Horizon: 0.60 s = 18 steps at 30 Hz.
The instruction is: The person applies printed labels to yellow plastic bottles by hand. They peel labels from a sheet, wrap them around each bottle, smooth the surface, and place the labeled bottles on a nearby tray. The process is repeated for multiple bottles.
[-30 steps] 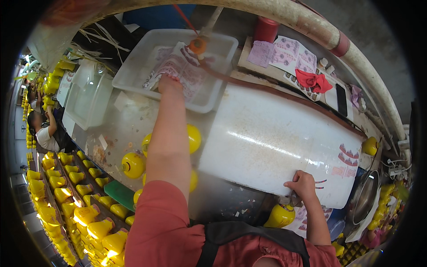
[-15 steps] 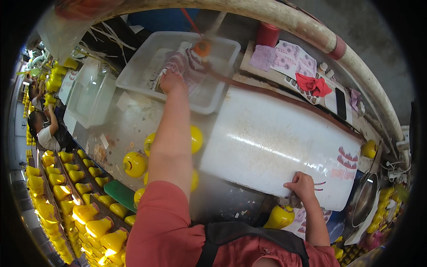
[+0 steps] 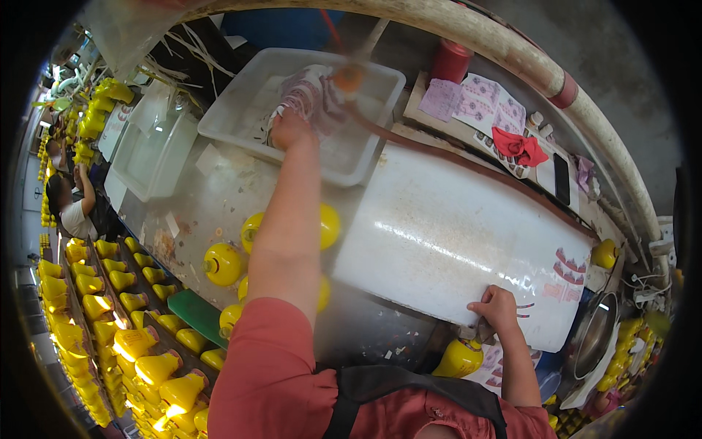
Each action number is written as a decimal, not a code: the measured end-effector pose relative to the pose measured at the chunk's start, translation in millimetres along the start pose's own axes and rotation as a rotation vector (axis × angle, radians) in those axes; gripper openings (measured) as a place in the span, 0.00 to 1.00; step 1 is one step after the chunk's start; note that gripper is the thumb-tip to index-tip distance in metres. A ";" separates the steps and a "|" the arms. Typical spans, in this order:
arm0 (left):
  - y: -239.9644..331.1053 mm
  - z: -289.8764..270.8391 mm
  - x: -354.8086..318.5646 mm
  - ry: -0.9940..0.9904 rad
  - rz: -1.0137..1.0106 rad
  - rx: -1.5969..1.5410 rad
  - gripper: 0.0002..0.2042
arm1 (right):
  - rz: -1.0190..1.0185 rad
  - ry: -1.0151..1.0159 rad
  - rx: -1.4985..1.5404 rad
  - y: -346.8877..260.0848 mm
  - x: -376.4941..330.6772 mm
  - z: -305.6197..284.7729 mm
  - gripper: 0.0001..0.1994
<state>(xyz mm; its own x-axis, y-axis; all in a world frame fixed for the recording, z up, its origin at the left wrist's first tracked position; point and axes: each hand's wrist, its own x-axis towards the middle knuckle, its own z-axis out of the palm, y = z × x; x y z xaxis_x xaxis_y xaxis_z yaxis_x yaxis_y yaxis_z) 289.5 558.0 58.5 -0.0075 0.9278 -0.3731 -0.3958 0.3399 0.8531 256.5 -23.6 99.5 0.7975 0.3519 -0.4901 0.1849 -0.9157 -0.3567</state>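
Observation:
My left arm stretches forward to a translucent plastic tub (image 3: 341,172). Inside it, my left hand (image 3: 289,130) is closed at the near edge of some pink-and-white patterned sheets (image 3: 316,91); the fingertips are partly hidden. Well to the right, my right hand (image 3: 497,309) is closed at the near edge of a white board (image 3: 446,219). A small brownish-grey thing shows beneath its fingers, too unclear to name. Just below that hand lies a yellow vase-shaped piece (image 3: 459,358). Small red-and-pink printed cutouts (image 3: 570,267) lie on the board's right end.
Round yellow pieces (image 3: 223,264) stand around my left forearm. Yellow vases in rows (image 3: 135,342) fill the left side, where another person (image 3: 77,212) works. A second clear tub (image 3: 150,168) stands at left. Printed sheets (image 3: 479,99), a red cloth (image 3: 519,146) and a phone (image 3: 561,179) lie on the back shelf.
The view has shifted slightly. My left hand stays at the patterned sheets in the tub, which look a little more bunched. My right hand holds its place at the board's edge.

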 end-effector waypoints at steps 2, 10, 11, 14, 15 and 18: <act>11.9 3.1 -2.8 0.012 -0.055 -0.088 0.04 | 0.003 0.003 0.010 0.5 0.0 0.6 0.21; 68.8 5.1 -14.4 -0.008 0.042 -0.169 0.04 | -0.001 0.013 0.030 3.9 0.0 2.4 0.21; 76.7 4.4 -18.5 -0.033 0.059 -0.199 0.04 | -0.004 0.015 0.036 4.0 -0.2 2.2 0.21; 102.6 3.1 -36.3 -0.057 0.085 -0.270 0.05 | 0.003 0.008 0.040 3.9 -0.8 1.5 0.21; 111.6 2.5 -43.3 -0.064 0.098 -0.293 0.06 | 0.008 0.005 0.040 4.0 -0.8 1.6 0.21; 137.6 -2.7 -65.3 -0.043 0.099 -0.327 0.06 | -0.004 0.019 0.030 5.3 0.2 3.2 0.20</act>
<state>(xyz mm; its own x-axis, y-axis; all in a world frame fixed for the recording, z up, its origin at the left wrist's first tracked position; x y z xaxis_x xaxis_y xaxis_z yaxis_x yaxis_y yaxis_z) 233.1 543.7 199.3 -0.0246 0.9619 -0.2721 -0.6684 0.1866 0.7200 255.9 -27.8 94.9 0.8077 0.3514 -0.4733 0.1711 -0.9081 -0.3822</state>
